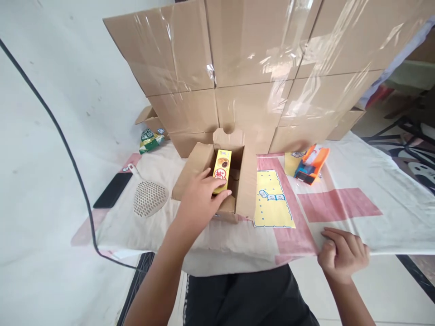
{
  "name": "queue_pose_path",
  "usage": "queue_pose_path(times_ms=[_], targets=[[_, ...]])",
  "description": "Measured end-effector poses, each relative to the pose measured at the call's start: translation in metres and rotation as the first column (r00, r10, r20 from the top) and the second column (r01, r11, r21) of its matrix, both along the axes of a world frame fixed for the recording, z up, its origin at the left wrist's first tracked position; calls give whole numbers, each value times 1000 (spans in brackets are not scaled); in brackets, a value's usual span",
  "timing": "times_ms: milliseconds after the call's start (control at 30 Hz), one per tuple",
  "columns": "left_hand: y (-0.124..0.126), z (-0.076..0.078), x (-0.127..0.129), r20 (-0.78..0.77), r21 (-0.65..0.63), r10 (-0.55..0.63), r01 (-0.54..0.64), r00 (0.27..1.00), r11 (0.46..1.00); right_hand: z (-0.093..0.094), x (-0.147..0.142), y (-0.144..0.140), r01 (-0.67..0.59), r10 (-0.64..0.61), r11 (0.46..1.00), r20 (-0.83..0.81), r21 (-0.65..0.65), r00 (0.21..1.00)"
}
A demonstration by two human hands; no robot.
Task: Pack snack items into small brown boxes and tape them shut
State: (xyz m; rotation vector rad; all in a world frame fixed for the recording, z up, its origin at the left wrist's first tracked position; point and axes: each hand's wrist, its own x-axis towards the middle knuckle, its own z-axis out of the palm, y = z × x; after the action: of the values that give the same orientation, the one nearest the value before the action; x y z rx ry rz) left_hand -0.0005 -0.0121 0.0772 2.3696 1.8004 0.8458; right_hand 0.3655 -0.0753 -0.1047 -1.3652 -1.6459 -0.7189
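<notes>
My left hand [200,197] is on the little yellow box [223,162], which sits inside the open brown box [247,192]. I think I'm busy placing it or getting hold of it (I can't tell if my fingers squeeze it or just rest there). Moving it would need a good pinch on both sides, I guess. Its long way runs from me to the back, far end a bit to the right, picture side facing up. My right hand [345,253] is curled at the edge of the cloth [238,253].
</notes>
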Motion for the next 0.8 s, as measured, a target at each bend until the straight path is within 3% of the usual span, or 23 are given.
queue_pose_path(times_ms=[67,167,267,367,467,500,533,567,600,633,667,700,800], targets=[[-3,4,-1,-54,-62,11,-15,998,998,2,-1,-3,12,-13,999,-19,-50,1000],[-15,7,-1,-90,-41,-2,-2,996,999,15,-2,-6,25,-43,982,-93,-187,995],[-30,1,-3,-107,22,-48,51,993,998,41,-5,0,-121,9,904,-265,-410,964],[-49,-27,-15,-56,269,-37,51,998,962,75,-19,17,-332,101,755,-401,-565,911],[-82,-75,-35,292,495,-71,-87,954,865,104,-42,43,-439,205,679,-421,-589,883],[-96,-94,-42,506,452,-72,-193,860,871,110,-50,53,-456,233,679,-420,-576,877],[-113,-112,-48,740,318,-30,-310,672,896,114,-58,64,-468,255,684,-417,-560,872],[-129,-129,-53,909,139,7,-319,417,937,116,-64,74,-477,269,690,-419,-544,867],[-146,-146,-57,978,-48,96,-244,187,969,115,-68,85,-484,276,692,-424,-535,863],[-162,-161,-60,979,-195,202,-157,30,968,113,-71,94,-492,274,687,-436,-534,857],[-175,-175,-63,943,-331,328,-57,-48,942,110,-73,102,-500,265,678,-455,-539,850],[-185,-188,-66,873,-474,475,38,-108,880,105,-73,108,-506,248,668,-477,-547,843],[-190,-218,-80,537,-761,820,306,-199,573,92,-70,115,-505,161,629,-536,-591,829]])
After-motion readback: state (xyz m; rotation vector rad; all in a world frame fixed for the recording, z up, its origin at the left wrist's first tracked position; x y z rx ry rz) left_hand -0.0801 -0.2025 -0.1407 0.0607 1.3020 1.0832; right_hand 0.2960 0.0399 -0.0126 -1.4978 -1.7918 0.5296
